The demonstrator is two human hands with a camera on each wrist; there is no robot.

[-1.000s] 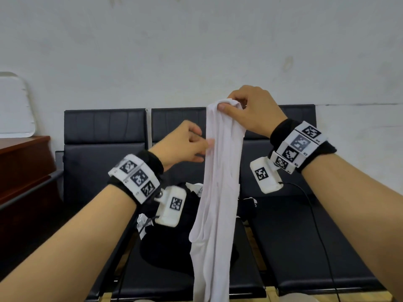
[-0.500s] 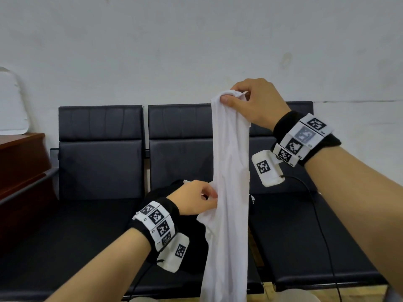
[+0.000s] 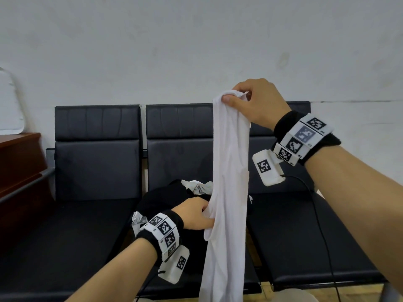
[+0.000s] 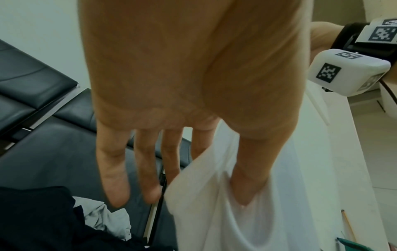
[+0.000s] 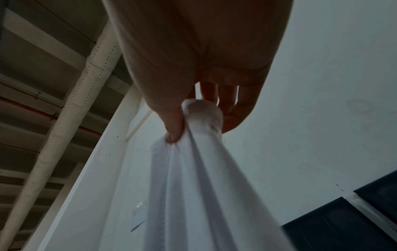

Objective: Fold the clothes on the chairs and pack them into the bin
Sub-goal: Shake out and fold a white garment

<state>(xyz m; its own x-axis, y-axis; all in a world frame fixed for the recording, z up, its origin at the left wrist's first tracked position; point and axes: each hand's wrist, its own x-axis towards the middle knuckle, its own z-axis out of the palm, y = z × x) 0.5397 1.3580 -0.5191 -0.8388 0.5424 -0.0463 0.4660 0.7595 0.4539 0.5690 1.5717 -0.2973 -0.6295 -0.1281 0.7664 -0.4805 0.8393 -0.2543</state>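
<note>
A row of black chairs (image 3: 98, 168) runs along the far wall; on the middle seat lies a heap of dark clothes (image 3: 165, 199) with a crumpled pale piece (image 3: 197, 186) on its far side; the bin cannot be made out with any certainty, only a pale curved rim at the near edge of the head view. In front of the heap hangs the white garment (image 3: 229, 192), bunched into one long narrow column, its lower end out of sight. The right hand (image 3: 255, 103) holds it high, thumb and fingers pinching the gathered top edge; the left hand (image 3: 194, 216), lower and to the left, pinches a fold of the cloth between thumb and forefinger while its other fingers (image 4: 114, 178) hang straight and free.

To fold it well, I judge the garment must first be opened out: the left hand should follow the edge it holds to a corner or seam, then draw it leftward until the cloth hangs flat between both hands; the high pinch should stay firm, since thin fabric slips easily; a free seat to the left looks a good place to lay it.
</note>
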